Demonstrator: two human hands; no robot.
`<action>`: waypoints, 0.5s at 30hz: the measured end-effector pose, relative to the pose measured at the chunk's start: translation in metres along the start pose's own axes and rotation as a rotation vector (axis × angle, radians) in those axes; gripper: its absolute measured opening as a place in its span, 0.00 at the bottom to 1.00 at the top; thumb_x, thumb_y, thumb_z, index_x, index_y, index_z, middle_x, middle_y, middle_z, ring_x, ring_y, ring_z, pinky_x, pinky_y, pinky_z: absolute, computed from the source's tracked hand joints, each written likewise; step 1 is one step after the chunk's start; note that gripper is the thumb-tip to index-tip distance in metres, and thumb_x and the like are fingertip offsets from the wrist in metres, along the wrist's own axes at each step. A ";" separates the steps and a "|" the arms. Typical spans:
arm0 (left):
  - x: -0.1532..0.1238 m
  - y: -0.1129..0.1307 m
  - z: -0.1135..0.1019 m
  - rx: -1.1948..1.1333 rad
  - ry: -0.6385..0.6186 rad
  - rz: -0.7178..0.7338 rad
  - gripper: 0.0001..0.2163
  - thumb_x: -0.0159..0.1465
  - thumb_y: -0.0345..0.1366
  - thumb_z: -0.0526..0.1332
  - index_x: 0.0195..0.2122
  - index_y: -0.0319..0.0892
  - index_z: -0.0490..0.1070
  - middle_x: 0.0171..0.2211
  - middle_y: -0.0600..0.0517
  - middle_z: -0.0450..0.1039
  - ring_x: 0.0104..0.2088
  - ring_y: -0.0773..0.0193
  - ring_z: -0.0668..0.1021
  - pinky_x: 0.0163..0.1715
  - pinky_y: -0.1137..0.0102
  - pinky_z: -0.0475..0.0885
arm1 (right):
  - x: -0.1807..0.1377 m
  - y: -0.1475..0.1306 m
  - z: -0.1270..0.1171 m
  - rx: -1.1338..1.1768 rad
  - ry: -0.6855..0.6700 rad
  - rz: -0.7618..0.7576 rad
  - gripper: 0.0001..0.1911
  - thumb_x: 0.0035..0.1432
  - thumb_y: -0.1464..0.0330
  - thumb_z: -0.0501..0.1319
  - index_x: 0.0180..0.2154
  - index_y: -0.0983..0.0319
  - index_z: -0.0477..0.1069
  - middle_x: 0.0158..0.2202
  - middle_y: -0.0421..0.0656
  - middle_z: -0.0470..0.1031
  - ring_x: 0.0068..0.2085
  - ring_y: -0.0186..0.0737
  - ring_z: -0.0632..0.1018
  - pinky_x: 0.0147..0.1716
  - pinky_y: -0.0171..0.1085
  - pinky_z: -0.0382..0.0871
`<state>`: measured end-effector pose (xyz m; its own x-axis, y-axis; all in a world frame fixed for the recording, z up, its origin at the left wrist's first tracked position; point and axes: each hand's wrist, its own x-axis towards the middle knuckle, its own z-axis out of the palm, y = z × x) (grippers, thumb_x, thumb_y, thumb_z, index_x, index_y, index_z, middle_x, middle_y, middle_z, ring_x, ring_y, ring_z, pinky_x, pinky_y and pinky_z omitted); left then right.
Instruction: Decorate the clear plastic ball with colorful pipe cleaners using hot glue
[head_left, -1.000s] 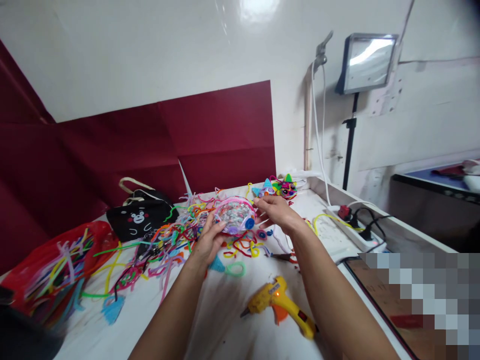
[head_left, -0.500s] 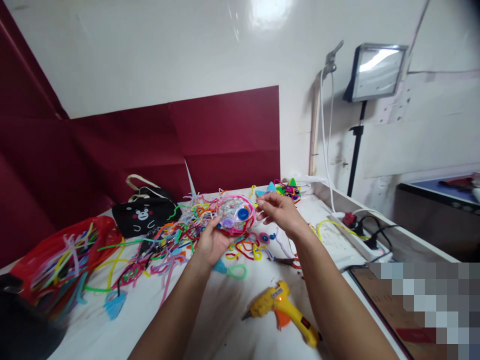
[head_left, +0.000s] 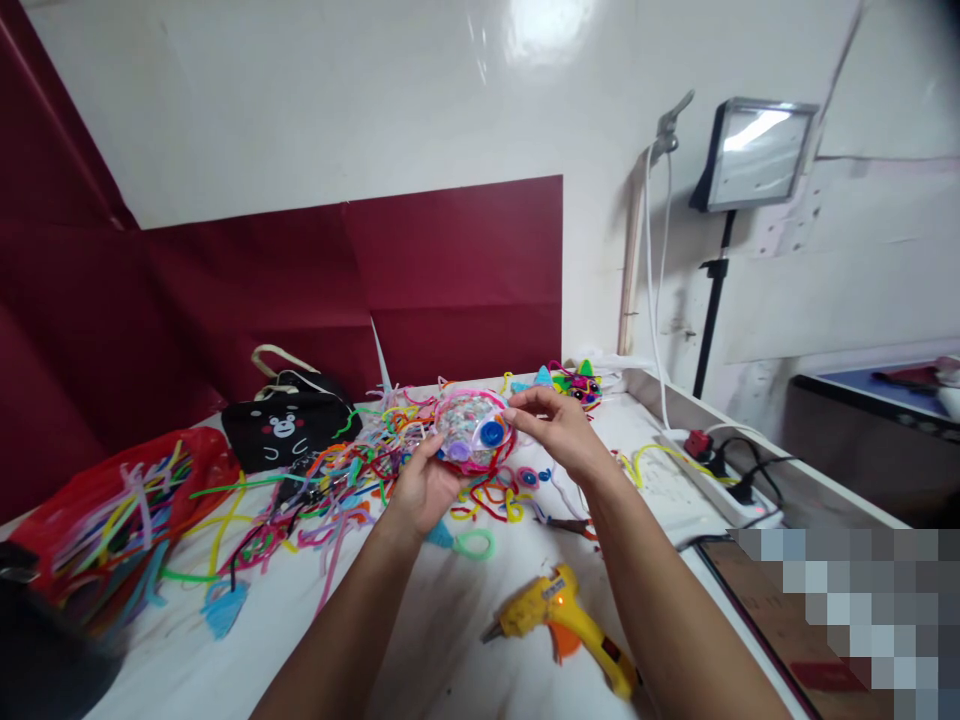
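Note:
My left hand holds up a round, fish-like craft, its fingers under it and thumb at its near left edge. Pink and red pipe cleaner rims the craft, a pale speckled fill shows inside, and a blue spiral on a white patch sits at its right like an eye. At the upper right rim, my right hand pinches the edge with thumb and forefinger; its other fingers are curled. A smaller blue-and-pink coil lies on the table below the right hand. Part of the craft's underside is hidden by my left hand.
A yellow glue gun with a lit orange light lies near my right forearm. Pliers rest behind it. Loose pipe cleaners, a red bag and a black pouch crowd the left. A power strip stands right.
My right hand has moved slightly left, from beside the craft onto its upper right rim. The craft has turned slightly in my left hand. The camera view has shifted a little.

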<state>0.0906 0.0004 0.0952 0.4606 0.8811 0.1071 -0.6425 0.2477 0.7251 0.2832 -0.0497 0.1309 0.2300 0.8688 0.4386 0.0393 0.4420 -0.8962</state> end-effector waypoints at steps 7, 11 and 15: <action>-0.001 0.000 -0.002 -0.004 -0.018 -0.006 0.26 0.66 0.32 0.56 0.66 0.39 0.61 0.49 0.41 0.81 0.54 0.46 0.80 0.58 0.45 0.70 | -0.001 -0.001 -0.002 0.043 -0.037 0.043 0.17 0.42 0.59 0.74 0.33 0.61 0.76 0.33 0.41 0.79 0.35 0.39 0.77 0.39 0.40 0.71; -0.002 0.001 -0.003 -0.003 -0.059 -0.005 0.27 0.65 0.34 0.58 0.66 0.42 0.61 0.52 0.42 0.80 0.55 0.46 0.79 0.58 0.45 0.71 | -0.003 -0.005 -0.003 0.076 -0.055 0.057 0.18 0.42 0.60 0.75 0.34 0.61 0.76 0.34 0.41 0.79 0.36 0.38 0.77 0.40 0.40 0.71; -0.003 0.003 -0.005 -0.026 -0.022 -0.003 0.26 0.66 0.36 0.57 0.65 0.42 0.61 0.51 0.42 0.80 0.54 0.47 0.80 0.57 0.44 0.71 | -0.004 -0.010 -0.005 0.100 -0.073 0.063 0.19 0.43 0.59 0.75 0.35 0.61 0.76 0.37 0.42 0.79 0.38 0.39 0.77 0.44 0.41 0.71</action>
<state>0.0847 0.0007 0.0939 0.4756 0.8714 0.1201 -0.6565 0.2608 0.7078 0.2864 -0.0592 0.1378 0.1573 0.9080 0.3884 -0.0710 0.4027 -0.9126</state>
